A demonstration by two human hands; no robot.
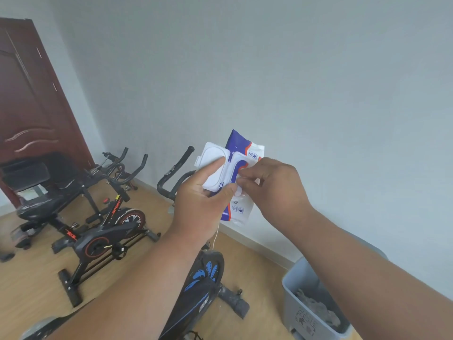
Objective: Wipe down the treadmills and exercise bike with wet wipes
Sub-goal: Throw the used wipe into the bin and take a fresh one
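Two hands on it: my left hand grips the upright wipes pack, flip lid swung leftward, while my right hand pinches at its opening.

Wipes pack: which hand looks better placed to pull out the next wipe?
Probably the right hand. Its fingertips already pinch at the pack's opening, below the flipped-open lid. The left hand grips the pack and steadies it, so it isn't free.
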